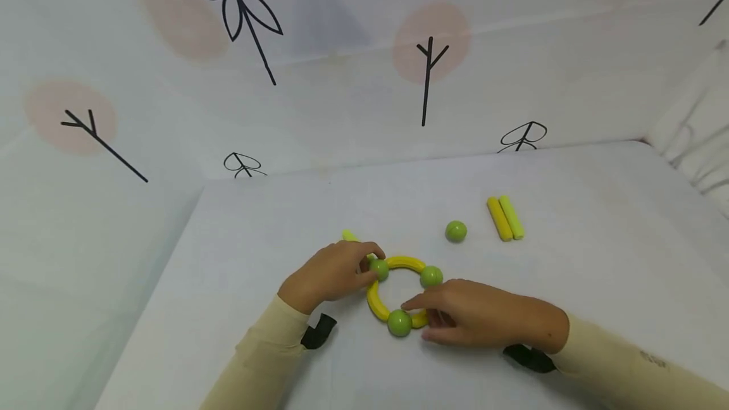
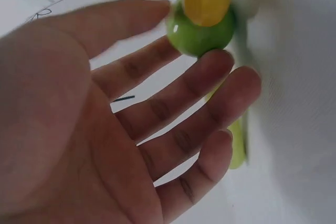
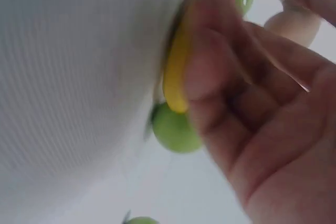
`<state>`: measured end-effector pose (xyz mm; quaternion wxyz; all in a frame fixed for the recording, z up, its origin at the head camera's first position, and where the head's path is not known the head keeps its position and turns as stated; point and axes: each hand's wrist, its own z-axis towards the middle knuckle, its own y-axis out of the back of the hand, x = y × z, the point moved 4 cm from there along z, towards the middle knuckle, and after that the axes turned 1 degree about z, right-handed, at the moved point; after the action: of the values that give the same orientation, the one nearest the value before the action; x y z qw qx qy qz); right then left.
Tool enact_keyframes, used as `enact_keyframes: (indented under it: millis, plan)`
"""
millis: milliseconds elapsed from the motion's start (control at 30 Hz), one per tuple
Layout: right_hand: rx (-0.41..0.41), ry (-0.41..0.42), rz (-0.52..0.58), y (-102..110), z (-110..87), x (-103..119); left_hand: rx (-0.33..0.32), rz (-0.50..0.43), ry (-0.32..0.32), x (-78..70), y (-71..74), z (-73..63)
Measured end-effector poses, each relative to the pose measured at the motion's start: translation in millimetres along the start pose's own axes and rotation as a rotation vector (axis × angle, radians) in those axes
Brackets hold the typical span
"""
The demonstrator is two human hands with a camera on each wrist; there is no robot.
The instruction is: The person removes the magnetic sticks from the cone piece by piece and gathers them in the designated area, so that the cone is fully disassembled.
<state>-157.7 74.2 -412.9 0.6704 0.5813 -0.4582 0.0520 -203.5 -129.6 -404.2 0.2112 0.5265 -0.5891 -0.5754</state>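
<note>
Three glossy green balls, at the upper left [image 1: 380,270], right [image 1: 431,277] and bottom [image 1: 400,323], alternate with curved yellow pieces [image 1: 376,302] to form a ring lying on the white table [image 1: 256,220], between a person's two hands. Each ball is round and smooth; the curved pieces are a deeper yellow, thick and rounded at the ends. The lower-right curve is partly hidden, so whether the ring closes there cannot be told. The left hand [image 1: 333,274] pinches the upper-left ball lightly between thumb and fingers, its palm open and remaining fingers loosely extended. The right hand [image 1: 478,314] is half open at the lower right: the thumb and index finger stand apart near the bottom ball, while the other fingers bend over the lower-right curve; whether they grip it cannot be told. A lime-green stick [image 1: 348,235] shows partly beyond the left hand. Farther back lie a loose green ball [image 1: 456,231] and, side by side, a yellow stick [image 1: 500,219] and a lime stick [image 1: 512,217]. Small grey print on the right sleeve [image 1: 621,356] is illegible.
</note>
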Motion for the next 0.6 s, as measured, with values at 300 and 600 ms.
enact_keyframes:
  millis: [300, 600]
  plan:
    - [-0.381, -0.173, -0.326, 25, 0.0, -17, -0.030, 0.009, -0.039, -5.8, -13.2, 3.0]
    - [-0.150, -0.122, -0.065, 15, 6.9, -23, -0.087, 0.053, -0.044, -8.8, -12.3, 6.7]
